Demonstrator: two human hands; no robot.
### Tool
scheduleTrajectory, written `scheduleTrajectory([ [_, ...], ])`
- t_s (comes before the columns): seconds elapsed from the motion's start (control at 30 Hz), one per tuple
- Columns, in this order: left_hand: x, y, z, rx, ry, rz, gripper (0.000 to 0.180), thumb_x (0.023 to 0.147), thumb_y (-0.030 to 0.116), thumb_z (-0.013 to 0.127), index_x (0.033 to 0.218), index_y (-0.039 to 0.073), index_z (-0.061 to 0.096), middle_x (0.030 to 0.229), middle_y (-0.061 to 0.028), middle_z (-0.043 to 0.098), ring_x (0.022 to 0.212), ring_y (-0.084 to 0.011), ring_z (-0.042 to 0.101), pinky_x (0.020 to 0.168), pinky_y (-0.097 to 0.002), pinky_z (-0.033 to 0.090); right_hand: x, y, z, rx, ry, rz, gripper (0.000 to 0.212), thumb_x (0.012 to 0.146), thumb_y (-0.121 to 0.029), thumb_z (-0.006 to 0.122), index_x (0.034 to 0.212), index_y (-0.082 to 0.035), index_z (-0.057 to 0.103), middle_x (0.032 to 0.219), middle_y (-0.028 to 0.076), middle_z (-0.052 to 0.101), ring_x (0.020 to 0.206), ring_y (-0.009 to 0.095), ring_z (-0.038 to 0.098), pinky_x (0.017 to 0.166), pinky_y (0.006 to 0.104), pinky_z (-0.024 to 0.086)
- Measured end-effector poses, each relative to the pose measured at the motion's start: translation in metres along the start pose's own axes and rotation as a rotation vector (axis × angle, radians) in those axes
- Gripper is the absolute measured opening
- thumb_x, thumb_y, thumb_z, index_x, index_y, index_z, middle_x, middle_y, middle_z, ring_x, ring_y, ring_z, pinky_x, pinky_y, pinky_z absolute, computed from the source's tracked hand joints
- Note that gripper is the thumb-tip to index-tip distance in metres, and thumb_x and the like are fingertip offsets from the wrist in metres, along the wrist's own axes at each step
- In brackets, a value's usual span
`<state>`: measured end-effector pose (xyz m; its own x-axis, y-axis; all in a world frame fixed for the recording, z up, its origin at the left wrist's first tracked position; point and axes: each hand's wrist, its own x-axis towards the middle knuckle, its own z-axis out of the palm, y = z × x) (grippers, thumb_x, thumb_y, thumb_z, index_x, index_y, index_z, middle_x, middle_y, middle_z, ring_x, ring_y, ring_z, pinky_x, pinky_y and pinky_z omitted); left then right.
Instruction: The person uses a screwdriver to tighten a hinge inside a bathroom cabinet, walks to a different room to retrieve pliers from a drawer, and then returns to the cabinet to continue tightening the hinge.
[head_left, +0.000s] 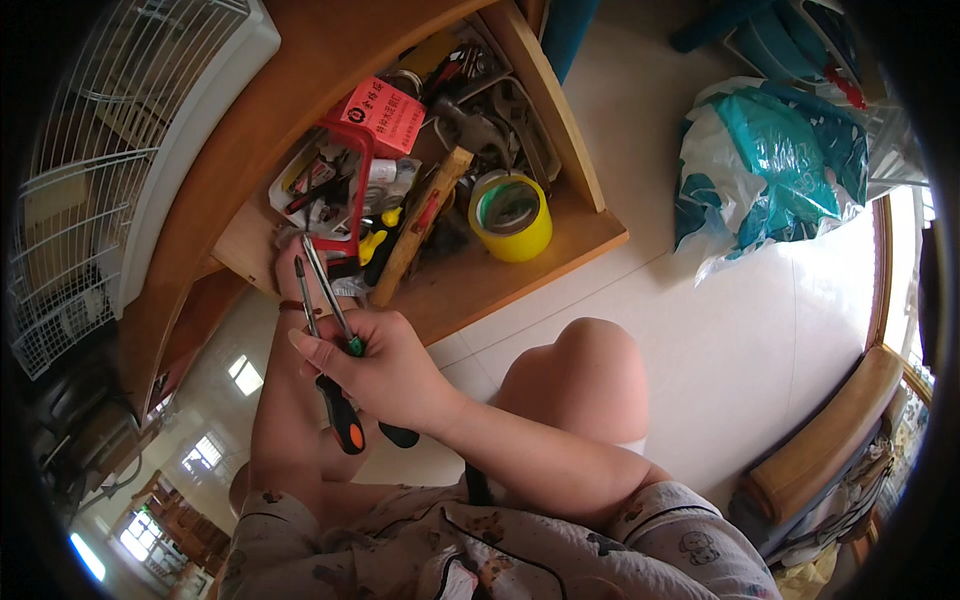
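My right hand is closed around two screwdrivers above the drawer's near left corner. One screwdriver has a black handle with an orange end; the other screwdriver shows a green collar and a dark handle. Both shafts point up and away. Behind them, my left hand reaches into the left side of the open drawer, a dark band at its wrist. Its fingers are mostly hidden. Close to it lies a red-rimmed container holding small tools, and a yellow-and-black-handled tool sits alongside.
In the drawer are a red box, a wooden stick, a yellow tape roll and several metal tools. A white wire rack stands left. Plastic bags lie on the floor, right; a brown padded seat stands nearer.
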<state>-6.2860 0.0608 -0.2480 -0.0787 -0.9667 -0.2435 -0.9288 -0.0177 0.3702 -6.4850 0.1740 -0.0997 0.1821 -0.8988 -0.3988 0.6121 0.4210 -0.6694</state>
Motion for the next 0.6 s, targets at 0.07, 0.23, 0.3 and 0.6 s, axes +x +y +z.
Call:
scheduleTrajectory([
  [0.07, 0.0, 0.011, 0.011, 0.241, 0.144, 0.161, 0.028, 0.074, 0.013, 0.057, 0.098, 0.001, 0.053, 0.091, -0.0198, 0.057, 0.088, -0.0297, 0.055, 0.075, -0.0349, 0.043, 0.0, 0.001, -0.001, -0.006, 0.005, -0.022, 0.021, 0.083, -0.018, 0.057, 0.073, 0.0, 0.059, 0.061, -0.001, 0.055, 0.057, 0.002, 0.046, 0.052, 0.0195, 0.04],
  [0.23, -0.014, 0.033, 0.001, 0.15, 0.044, 0.158, 0.038, 0.073, 0.011, 0.057, 0.107, -0.001, 0.046, 0.096, -0.019, 0.054, 0.092, -0.03, 0.053, 0.079, -0.0368, 0.041, 0.005, 0.004, -0.007, 0.004, 0.052, -0.108, 0.022, 0.083, -0.019, 0.057, 0.073, 0.0, 0.059, 0.06, -0.001, 0.055, 0.056, 0.003, 0.046, 0.051, 0.0194, 0.04],
  [0.3, -0.02, 0.021, -0.002, 0.013, -0.078, 0.068, 0.052, 0.074, 0.01, 0.058, 0.12, 0.0, 0.035, 0.114, -0.0164, 0.047, 0.106, -0.0265, 0.046, 0.087, -0.0351, 0.038, 0.005, 0.0, -0.007, -0.015, 0.026, -0.065, 0.022, 0.083, -0.019, 0.056, 0.074, 0.0, 0.059, 0.062, -0.001, 0.056, 0.056, 0.003, 0.047, 0.052, 0.0194, 0.041],
  [0.6, -0.103, 0.146, -0.002, -1.36, 0.235, -0.233, 0.055, 0.086, 0.05, 0.025, 0.117, 0.006, 0.038, 0.123, -0.0069, 0.039, 0.116, -0.0145, 0.033, 0.1, -0.0369, 0.021, 0.011, 0.006, -0.014, 0.015, 0.091, -0.123, 0.021, 0.083, -0.018, 0.056, 0.073, 0.0, 0.057, 0.064, -0.001, 0.056, 0.06, 0.004, 0.05, 0.054, 0.0185, 0.042],
])
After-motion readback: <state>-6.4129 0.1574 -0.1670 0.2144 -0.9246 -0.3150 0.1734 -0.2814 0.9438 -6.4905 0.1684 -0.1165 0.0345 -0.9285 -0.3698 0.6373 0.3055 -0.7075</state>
